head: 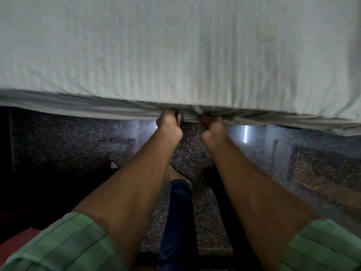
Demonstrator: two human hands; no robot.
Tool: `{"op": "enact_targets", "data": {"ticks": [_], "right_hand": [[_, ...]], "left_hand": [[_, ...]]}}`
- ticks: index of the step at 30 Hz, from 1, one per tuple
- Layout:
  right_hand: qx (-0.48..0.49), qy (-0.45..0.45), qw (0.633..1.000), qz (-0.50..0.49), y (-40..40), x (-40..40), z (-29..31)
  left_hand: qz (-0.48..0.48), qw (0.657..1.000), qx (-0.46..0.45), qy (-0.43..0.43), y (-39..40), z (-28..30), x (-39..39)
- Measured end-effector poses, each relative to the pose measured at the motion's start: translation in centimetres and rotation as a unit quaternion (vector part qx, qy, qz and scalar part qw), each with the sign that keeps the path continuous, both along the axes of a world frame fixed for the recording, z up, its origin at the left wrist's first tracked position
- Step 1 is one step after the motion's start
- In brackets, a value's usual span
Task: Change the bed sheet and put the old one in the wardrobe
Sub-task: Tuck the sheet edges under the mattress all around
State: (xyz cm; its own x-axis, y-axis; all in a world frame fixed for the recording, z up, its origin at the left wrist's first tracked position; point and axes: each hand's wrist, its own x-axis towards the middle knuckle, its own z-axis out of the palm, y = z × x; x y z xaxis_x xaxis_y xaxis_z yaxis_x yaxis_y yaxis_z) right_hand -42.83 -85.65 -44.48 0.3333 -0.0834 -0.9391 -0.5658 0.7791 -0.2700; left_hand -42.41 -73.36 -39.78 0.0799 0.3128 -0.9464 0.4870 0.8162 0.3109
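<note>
Head view, looking down past both forearms.

Sheet (pixel 175 55): pale grey-white, faintly striped, spread flat and filling the whole frame from 9 through 12 to 3 o'clock. Its near edge runs left to right across the middle, bunched into folds, and hangs over the floor (pixel 78 137).

Left hand (pixel 169 124): just left of centre, at the sheet's edge. Fingers curled tight together, clamped on a fold of the hem; fingertips hidden in the cloth. Thumb position: cannot tell.

Right hand (pixel 212 127): just right of centre, near the left hand but apart from it. Fingers curled into a fist round the same bunched edge, knuckles against the cloth. The sheet puckers toward both grips.

Sleeves: green, striped, rolled up the arms, left one (pixel 64 245) at 7 o'clock and right one (pixel 322 245) at 5 o'clock.

Floor: dark speckled polished stone, with bright light reflections at 3 o'clock.

A bare foot (pixel 175 176) and a dark blue trouser leg (pixel 177 222) sit at 6 o'clock, between the forearms.
</note>
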Motion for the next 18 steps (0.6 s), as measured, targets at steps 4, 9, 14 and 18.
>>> {"op": "enact_targets", "data": {"ticks": [4, 9, 14, 18], "right_hand": [[0.060, -0.011, 0.991, -0.116, 0.4, 1.6, 2.1], [0.126, -0.010, 0.976, -0.178, 0.4, 2.9, 2.8], [0.172, -0.007, 0.964, -0.202, 0.1, 3.5, 1.7], [0.186, -0.022, 0.959, -0.213, 0.0, 3.1, 2.1]], "left_hand": [[0.074, 0.995, -0.051, -0.040, -1.7, 0.8, 0.1], [0.072, 0.993, -0.046, -0.084, -1.7, -0.8, 0.2], [0.166, 0.967, -0.124, -0.150, -1.9, -1.4, -0.1], [0.150, 0.969, -0.119, -0.154, -1.1, -2.2, -0.1]]}}
